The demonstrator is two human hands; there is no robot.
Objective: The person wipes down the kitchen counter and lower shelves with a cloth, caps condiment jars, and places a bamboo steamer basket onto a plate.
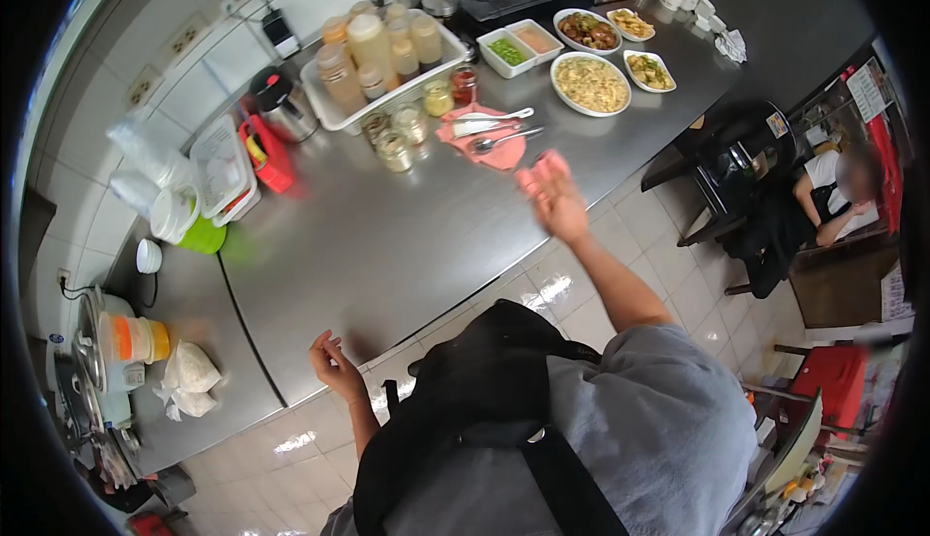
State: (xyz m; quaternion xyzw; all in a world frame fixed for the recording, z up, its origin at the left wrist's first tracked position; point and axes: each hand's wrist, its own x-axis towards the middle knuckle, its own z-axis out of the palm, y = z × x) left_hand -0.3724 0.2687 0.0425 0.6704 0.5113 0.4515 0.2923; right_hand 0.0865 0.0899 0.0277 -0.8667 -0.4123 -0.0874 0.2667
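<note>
My right hand (562, 208) is closed on a folded pink cloth (544, 172) over the front part of the steel counter (387, 255). Just beyond it, a second pink cloth (499, 155) lies flat with a white-handled utensil (484, 127) and a metal spoon (489, 143) on top. My left hand (336, 366) hangs by the counter's front edge, fingers loosely bent and apart, with nothing in it. Small glass jars (395, 150) stand left of the spread cloth. To its right are a plate of pale yellow food (591, 84) and a bowl of browned pieces (587, 30).
Sauce bottles (370, 44) crowd a white tray (326, 100) at the wall. A thermos (281, 100), red holder (266, 153) and green-white tub (199, 231) stand left of it. A plastic bag (191, 377) lies far left. At right, a person (823, 187) sits near a black chair (722, 158).
</note>
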